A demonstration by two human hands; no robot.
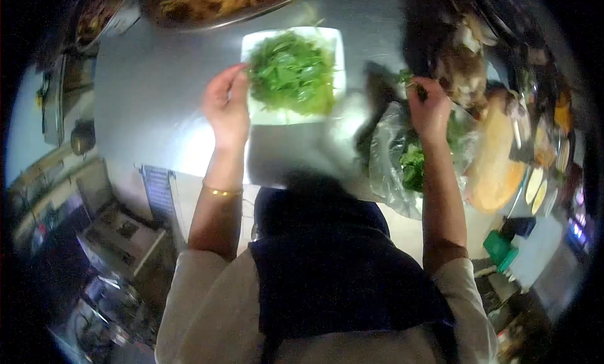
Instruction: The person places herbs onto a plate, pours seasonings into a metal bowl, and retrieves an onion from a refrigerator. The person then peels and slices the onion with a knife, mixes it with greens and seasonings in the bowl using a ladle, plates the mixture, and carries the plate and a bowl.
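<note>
A square white plate (292, 118) heaped with leafy greens (289, 71) lies on the metal table. My left hand (228, 106) is at the plate's left rim, thumb and fingers curled together. Blur hides whether anything is between its fingertips. Off to the right, my right hand (431, 109) pinches a small green herb sprig (404, 78). Beneath that wrist, an open clear plastic bag (385, 153) holds more green leaves (413, 166).
A large round pan (251, 17) of brownish food stands at the far edge of the steel table (157, 81). Right of the bag lies a long wooden board (494, 156). Behind it sits a brown and white heap (462, 68), too blurred to name.
</note>
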